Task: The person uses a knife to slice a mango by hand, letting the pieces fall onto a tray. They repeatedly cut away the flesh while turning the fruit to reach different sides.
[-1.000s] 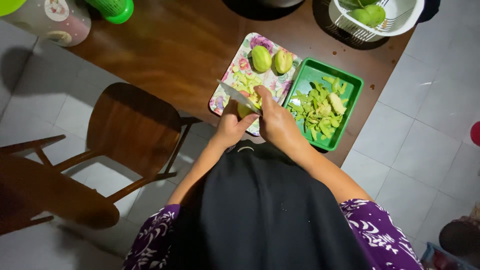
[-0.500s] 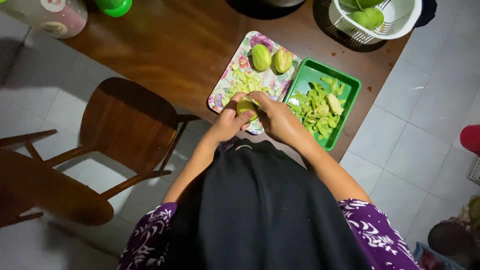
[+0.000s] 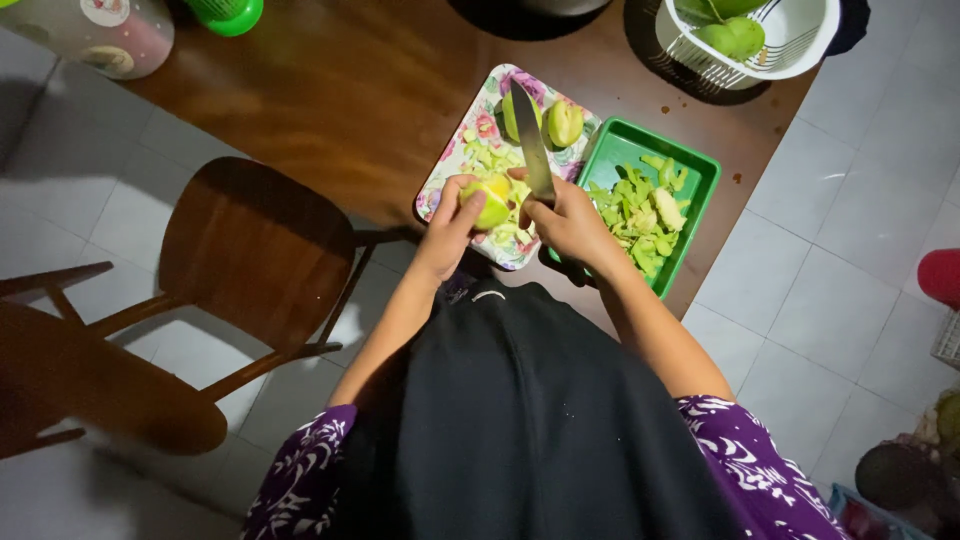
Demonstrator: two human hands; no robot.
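My left hand (image 3: 452,222) grips a green fruit (image 3: 487,201); my right hand (image 3: 568,222) clasps a knife (image 3: 531,140) over the flowered tray (image 3: 450,160), green tray (image 3: 702,180) beside.

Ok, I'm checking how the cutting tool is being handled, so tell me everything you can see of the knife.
The knife has a long, plain grey blade that looks like metal and tapers to a point. The right hand grips it at the lower end, so the handle is hidden. The blade points away from the person, above the flowered tray and in front of two peeled green fruits. Its base lies close to the partly peeled fruit in the left hand; whether they touch cannot be told.
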